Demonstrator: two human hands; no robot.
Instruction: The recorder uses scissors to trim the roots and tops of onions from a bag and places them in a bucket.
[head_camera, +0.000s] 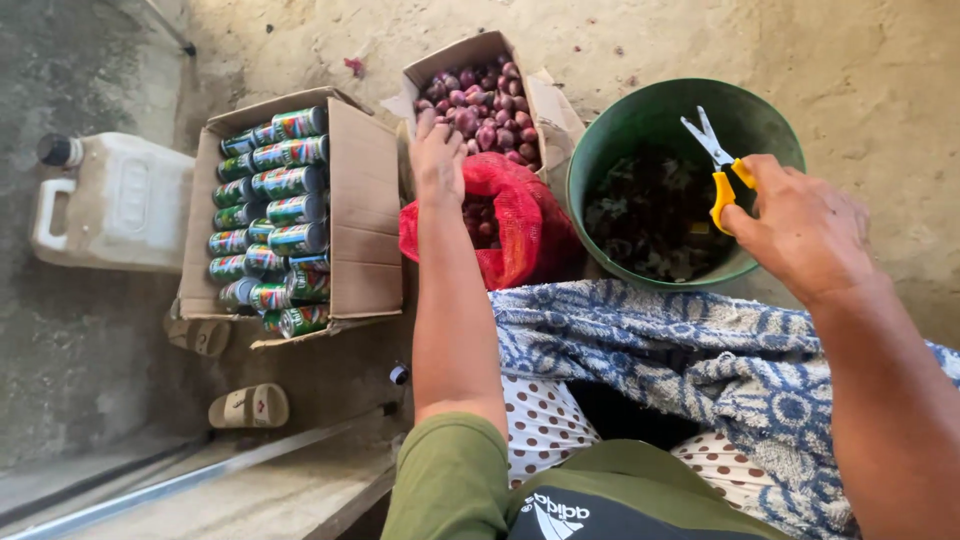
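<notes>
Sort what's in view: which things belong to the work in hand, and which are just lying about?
In use:
left hand, reaching over the red mesh bag
right hand, holding yellow-handled scissors
box of shallots
green bucket of trimmings

Lying about:
box of cans
white jerrycan
sandals

two boxes (365, 210) (560, 110) – one bucket (600, 150)

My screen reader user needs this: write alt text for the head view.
Seen from above, a seated person's left hand reaches to a box of red onions above a red mesh bag, while the right hand holds yellow-handled scissors over a green bucket. A box of cans and a white jug sit on the floor to the left.
</notes>
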